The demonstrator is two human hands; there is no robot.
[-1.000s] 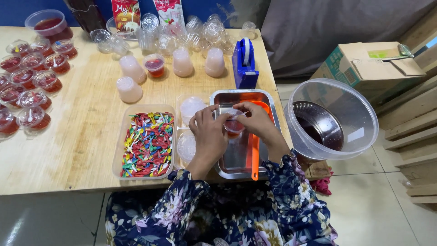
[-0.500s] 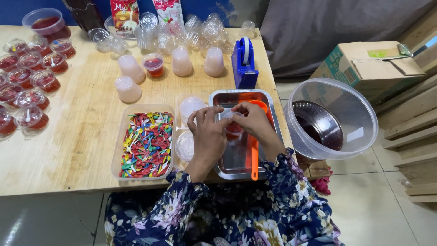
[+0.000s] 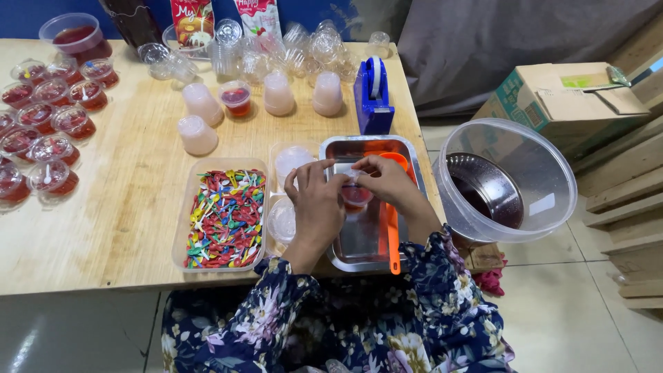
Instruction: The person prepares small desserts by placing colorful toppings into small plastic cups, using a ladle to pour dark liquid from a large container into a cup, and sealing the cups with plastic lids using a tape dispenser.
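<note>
1. The small clear cup of red jelly (image 3: 356,196) is held over the steel tray (image 3: 343,250), which sits at the right edge of the wooden table (image 3: 124,221). The left hand (image 3: 316,207) curls its fingers around the cup's side and the right hand (image 3: 385,181) pinches at its rim, apparently over a lid. Uneven pressing could tip the cup and slop red filling into the tray.
2. Squeezing the thin wall too hard could buckle it and push liquid over the rim.
3. The orange ladle (image 3: 391,228) lies in the tray with its handle reaching past the table's front edge; a sleeve or wrist catching it could flick it to the floor.
4. The big clear basin (image 3: 511,181) holding a dark pot stands off the table's right edge, close to the right elbow; a bump there could spill it.
5. The tub of coloured little spoons (image 3: 224,215) sits just left of the left hand, so a drip could reach it.
</note>
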